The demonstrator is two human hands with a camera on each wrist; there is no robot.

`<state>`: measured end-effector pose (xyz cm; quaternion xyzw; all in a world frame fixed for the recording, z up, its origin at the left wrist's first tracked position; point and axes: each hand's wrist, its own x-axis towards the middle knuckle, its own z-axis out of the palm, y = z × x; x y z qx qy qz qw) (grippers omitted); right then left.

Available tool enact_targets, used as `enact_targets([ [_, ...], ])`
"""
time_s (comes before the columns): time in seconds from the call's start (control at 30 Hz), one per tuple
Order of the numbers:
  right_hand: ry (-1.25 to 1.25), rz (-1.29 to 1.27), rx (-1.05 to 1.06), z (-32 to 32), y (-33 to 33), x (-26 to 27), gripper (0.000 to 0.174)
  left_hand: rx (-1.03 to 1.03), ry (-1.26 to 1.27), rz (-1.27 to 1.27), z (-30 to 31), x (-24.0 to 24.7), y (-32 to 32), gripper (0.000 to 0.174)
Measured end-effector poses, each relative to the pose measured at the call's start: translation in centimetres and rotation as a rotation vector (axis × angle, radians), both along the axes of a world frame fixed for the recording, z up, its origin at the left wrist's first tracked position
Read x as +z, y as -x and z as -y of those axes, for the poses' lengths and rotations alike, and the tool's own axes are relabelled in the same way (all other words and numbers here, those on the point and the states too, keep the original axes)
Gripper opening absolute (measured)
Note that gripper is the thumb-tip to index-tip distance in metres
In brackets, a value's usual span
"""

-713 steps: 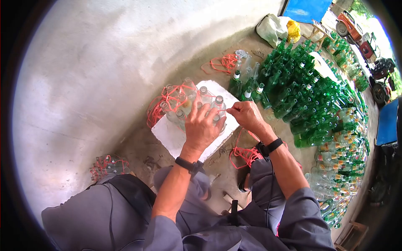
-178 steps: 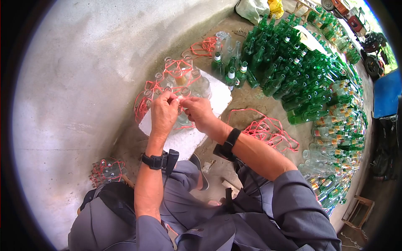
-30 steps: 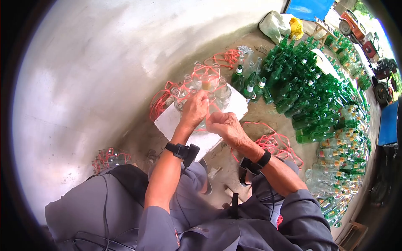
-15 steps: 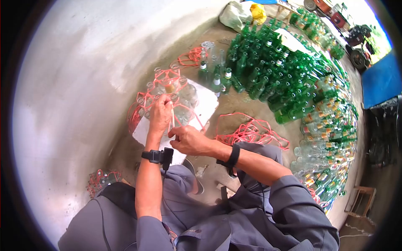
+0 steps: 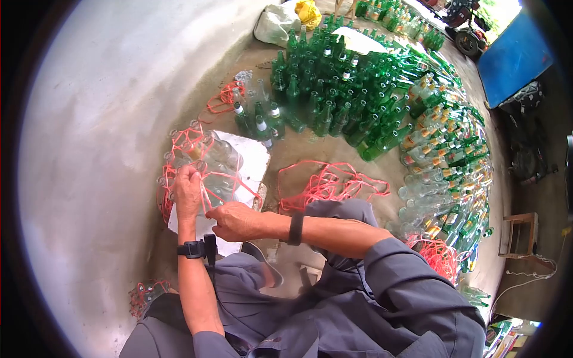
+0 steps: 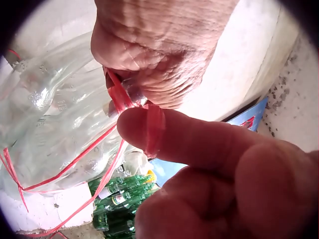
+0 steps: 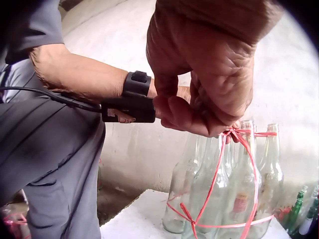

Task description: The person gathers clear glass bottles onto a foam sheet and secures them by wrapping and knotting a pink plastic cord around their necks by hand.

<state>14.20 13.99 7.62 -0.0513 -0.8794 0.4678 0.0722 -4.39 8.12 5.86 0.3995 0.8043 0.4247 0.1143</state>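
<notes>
Clear glass bottles [image 5: 224, 153] [image 6: 40, 89] [image 7: 207, 174] stand grouped on a white block [image 5: 258, 156], with red strap [image 5: 206, 194] [image 6: 97, 142] [image 7: 214, 177] around their necks and sides. My left hand [image 5: 188, 194] [image 6: 159, 45] pinches strap by the bottle necks at the near side. The right hand [image 5: 242, 221] [image 6: 209, 154] [image 7: 204, 64], just right of it and nearer my body, holds strap that crosses its index finger in the left wrist view. Between the hands the strap runs short and taut. In the right wrist view the right hand mostly hides the left fingers.
Loose red strap [image 5: 334, 184] lies on the floor right of the block. Many green bottles [image 5: 334, 98] stand beyond, with clear bottles [image 5: 427, 179] at the right. A wall [image 5: 101, 149] rises left; another strapped bundle [image 5: 148, 293] sits at lower left.
The head view has swung right, shifting the block leftward in it. The right hand has drawn away from the left, toward my body, with strap between them. More bottle sides are visible.
</notes>
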Motion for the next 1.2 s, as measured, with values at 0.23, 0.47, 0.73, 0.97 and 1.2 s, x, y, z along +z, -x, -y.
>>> enact_targets([
  [0.23,-0.089,-0.027,0.034,0.3,-0.6,0.1,0.034,-0.006,0.034,-0.077,-0.1,1.0,-0.6,0.015],
  [0.47,-0.152,-0.146,-0.027,0.6,-1.4,1.2,0.041,-0.019,-0.027,-0.035,0.0,0.5,-0.3,0.010],
  [0.73,-0.235,-0.136,-0.025,0.7,-1.8,1.2,0.033,0.031,0.053,0.009,0.0,0.1,0.2,0.016],
  [0.97,-0.179,-0.155,-0.078,0.5,-2.2,1.8,0.043,0.026,0.036,0.072,0.0,-0.6,0.7,0.016],
  [1.2,-0.304,-0.110,0.212,0.4,-4.6,4.4,0.015,0.009,0.005,0.060,-0.8,1.5,-1.0,0.015],
])
